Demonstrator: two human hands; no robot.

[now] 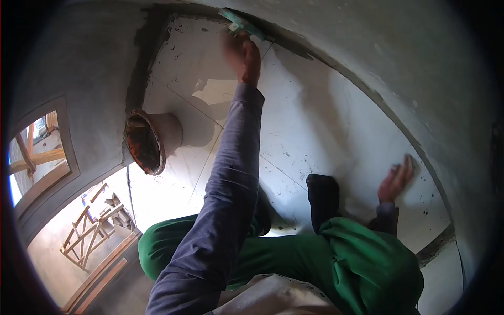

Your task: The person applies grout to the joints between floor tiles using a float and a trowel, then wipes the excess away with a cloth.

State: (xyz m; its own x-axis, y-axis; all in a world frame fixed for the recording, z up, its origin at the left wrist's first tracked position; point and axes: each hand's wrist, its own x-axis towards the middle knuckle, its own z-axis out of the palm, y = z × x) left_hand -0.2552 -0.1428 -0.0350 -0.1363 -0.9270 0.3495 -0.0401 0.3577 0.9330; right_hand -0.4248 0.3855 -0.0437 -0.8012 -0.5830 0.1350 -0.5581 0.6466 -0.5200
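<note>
Stretched forward, my left hand (pixel 240 58) is closed on a pale green hand tool (pixel 247 27), which is against the dark band where wall and white tiled floor (pixel 275 136) meet; motion blurs part of the hand. My right hand (pixel 396 178) is out to the right, fingers extended and holding nothing, close to the floor by the curved-looking wall base; whether it touches the tile is unclear. A stained bucket (pixel 172 131) with dark residue inside stands left of my left forearm. My green-trousered legs and dark-covered feet are below.
Grey walls (pixel 436 73) rise at the back, right and left. A framed opening (pixel 66 157) in the left wall shows timber beyond. At lower left a bright doorway gives onto an area with wooden frames (pixel 84 239) and planks (pixel 105 278).
</note>
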